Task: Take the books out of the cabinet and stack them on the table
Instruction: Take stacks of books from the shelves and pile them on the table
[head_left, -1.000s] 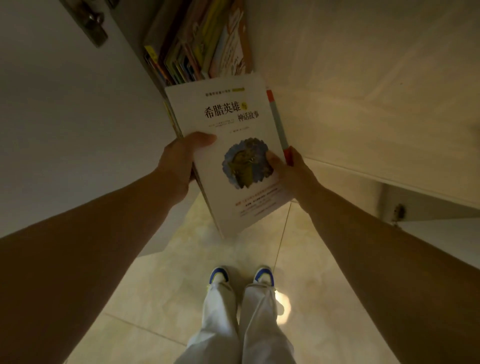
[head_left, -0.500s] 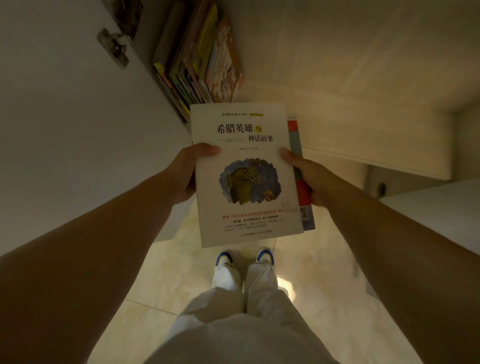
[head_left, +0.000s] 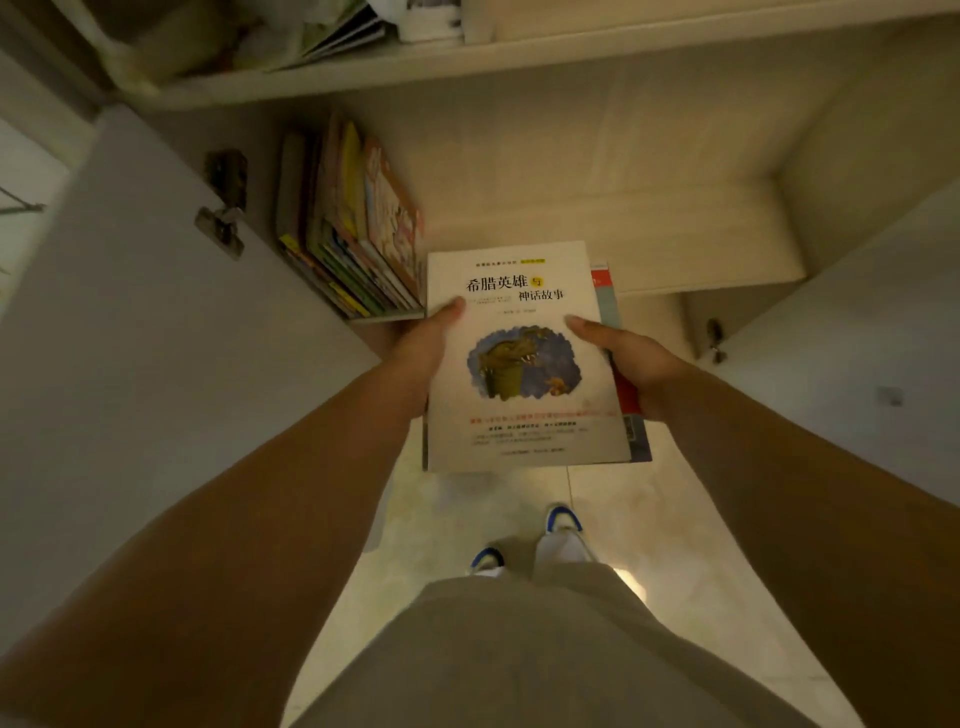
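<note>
I hold a small pile of books flat in front of me, above the floor. The top one is a white book (head_left: 524, 415) with dark Chinese title text and a dragon picture; a red and grey book (head_left: 631, 400) sticks out beneath it on the right. My left hand (head_left: 423, 358) grips the pile's left edge, thumb on the cover. My right hand (head_left: 631, 358) grips the right edge, thumb on top. Several colourful books (head_left: 358, 234) still lean in the low cabinet compartment (head_left: 597, 208), left side. No table is in view.
The cabinet's open left door (head_left: 130, 338) with its hinge (head_left: 221, 223) stands close beside my left arm. Another open door (head_left: 857, 338) is on the right. An upper shelf (head_left: 467, 57) holds papers. My feet in blue and white shoes (head_left: 561, 519) stand on pale floor tiles.
The pile has come out of the cabinet toward me and levelled off. My view has risen and pulled back, so the compartment, the upper shelf and the right door now show.
</note>
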